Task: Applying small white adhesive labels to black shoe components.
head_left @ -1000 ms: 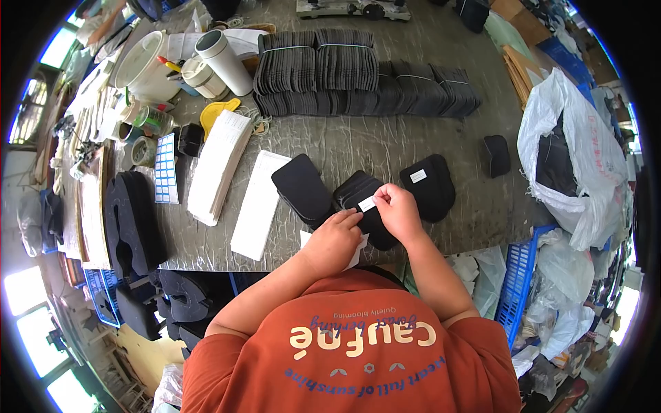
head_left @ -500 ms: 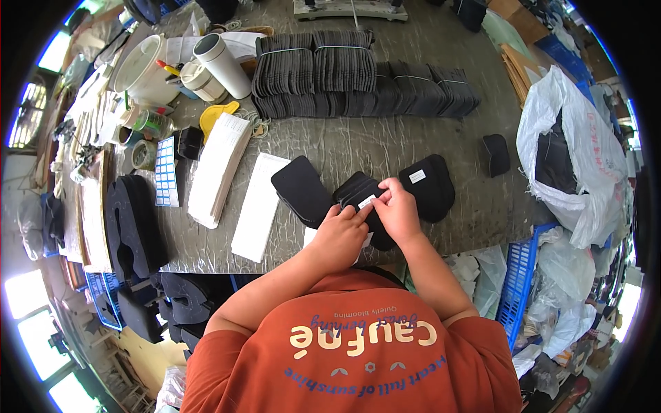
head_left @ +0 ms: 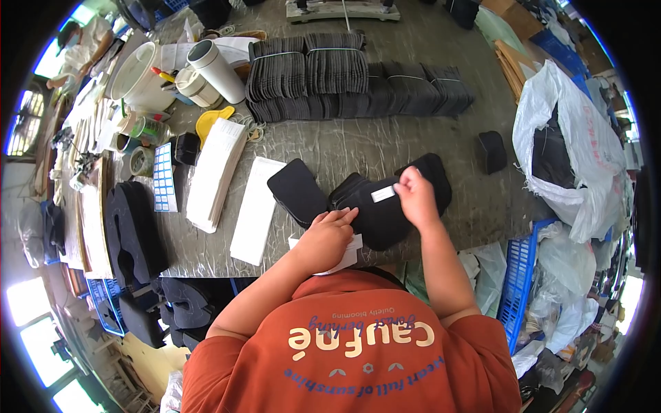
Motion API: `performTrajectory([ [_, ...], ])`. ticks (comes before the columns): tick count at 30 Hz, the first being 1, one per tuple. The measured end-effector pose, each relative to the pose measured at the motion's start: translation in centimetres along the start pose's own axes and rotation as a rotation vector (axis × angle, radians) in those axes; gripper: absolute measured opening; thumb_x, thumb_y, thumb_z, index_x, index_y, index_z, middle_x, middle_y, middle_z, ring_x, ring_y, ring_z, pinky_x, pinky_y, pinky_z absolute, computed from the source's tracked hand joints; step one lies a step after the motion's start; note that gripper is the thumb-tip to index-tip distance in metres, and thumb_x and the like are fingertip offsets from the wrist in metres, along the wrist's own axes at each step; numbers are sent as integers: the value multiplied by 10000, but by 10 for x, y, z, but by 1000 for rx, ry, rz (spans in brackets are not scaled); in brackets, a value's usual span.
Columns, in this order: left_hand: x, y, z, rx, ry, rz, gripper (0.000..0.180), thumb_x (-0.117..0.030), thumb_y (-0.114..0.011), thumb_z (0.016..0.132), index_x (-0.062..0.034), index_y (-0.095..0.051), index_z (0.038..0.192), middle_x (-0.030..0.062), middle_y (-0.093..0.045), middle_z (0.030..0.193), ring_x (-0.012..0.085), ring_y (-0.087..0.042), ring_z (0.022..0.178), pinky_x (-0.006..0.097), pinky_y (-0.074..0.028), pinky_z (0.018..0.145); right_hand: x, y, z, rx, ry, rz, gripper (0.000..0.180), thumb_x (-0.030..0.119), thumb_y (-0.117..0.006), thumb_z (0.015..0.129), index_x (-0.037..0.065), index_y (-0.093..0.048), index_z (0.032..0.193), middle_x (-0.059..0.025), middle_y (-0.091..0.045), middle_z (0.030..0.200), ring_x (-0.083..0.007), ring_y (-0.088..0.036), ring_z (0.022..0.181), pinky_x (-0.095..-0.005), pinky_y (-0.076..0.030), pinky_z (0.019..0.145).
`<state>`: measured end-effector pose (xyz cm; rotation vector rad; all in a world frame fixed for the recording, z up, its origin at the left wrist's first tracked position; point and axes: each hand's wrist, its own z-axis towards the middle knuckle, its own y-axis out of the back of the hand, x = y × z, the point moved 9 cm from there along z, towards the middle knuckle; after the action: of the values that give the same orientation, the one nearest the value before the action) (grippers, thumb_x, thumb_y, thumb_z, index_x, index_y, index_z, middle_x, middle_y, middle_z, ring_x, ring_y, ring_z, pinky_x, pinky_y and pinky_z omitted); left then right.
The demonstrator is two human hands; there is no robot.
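A black pad [head_left: 377,224] with rounded corners lies in front of me, a small white label [head_left: 383,195] near its upper edge. My right hand [head_left: 418,199] pinches that pad's edge beside the label, in front of another dark pad stack [head_left: 432,172]. My left hand [head_left: 329,237] rests at the pad's lower left with fingers stretched out, holding nothing I can see. White paper [head_left: 352,253] sticks out from beneath it. To the left stands a small stack of black pads [head_left: 297,186]; more pads [head_left: 350,186] lie partly under the labelled one.
Tied rows of dark pads [head_left: 310,76] stand at the back. White sheet stacks [head_left: 255,206], a blue-and-white label sheet [head_left: 164,179] and a white tumbler [head_left: 215,69] are on the left. A white woven sack [head_left: 575,151] and a blue crate [head_left: 521,289] stand right.
The labelled pad has shifted right, towards the right-hand stack, with my right hand at its edge. My left hand has drawn away from the label, down and left.
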<state>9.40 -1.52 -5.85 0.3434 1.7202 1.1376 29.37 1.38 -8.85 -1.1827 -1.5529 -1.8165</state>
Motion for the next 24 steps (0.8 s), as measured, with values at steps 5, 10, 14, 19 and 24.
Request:
performTrajectory([
  [5, 20, 10, 0, -159, 179, -309, 156, -86, -571, 879, 43, -621, 950, 161, -624, 1172, 314, -552, 1120, 378, -442, 940, 30, 68, 5, -398, 200, -426, 213, 25, -689, 767, 41, -545, 923, -149, -601, 889, -307, -581, 874, -404, -456, 802],
  [10, 28, 28, -1, -318, 300, -545, 165, -109, -588, 874, 42, -641, 835, 163, -670, 944, 312, -604, 915, 384, -487, 822, 49, -23, -37, 247, -27, 144, 130, 61, -689, 792, 3, -626, 890, -91, -610, 767, -166, -593, 693, -289, -486, 652],
  [14, 35, 32, -7, -343, 368, -298, 155, -95, -600, 833, 10, -613, 720, 146, -646, 800, 328, -583, 808, 426, -480, 752, 70, -46, -51, 372, -28, 228, 85, 35, -651, 820, -10, -579, 827, -88, -612, 751, -155, -579, 684, -290, -469, 644],
  [19, -1, 28, -5, -202, 30, -139, 92, -79, -625, 796, 8, -629, 763, 161, -641, 1041, 339, -567, 1011, 408, -468, 882, 47, -28, -30, 171, -23, 148, 58, -7, -596, 851, 2, -538, 845, -40, -558, 708, -103, -507, 646, -261, -438, 624],
  [24, -8, 4, -6, -151, -3, 15, 153, -104, -607, 814, 48, -617, 797, 216, -592, 1179, 350, -516, 1179, 399, -407, 1011, 31, -42, -25, 216, -48, 77, 68, 15, -624, 831, -16, -564, 836, -135, -620, 728, -228, -612, 663, -327, -480, 632],
])
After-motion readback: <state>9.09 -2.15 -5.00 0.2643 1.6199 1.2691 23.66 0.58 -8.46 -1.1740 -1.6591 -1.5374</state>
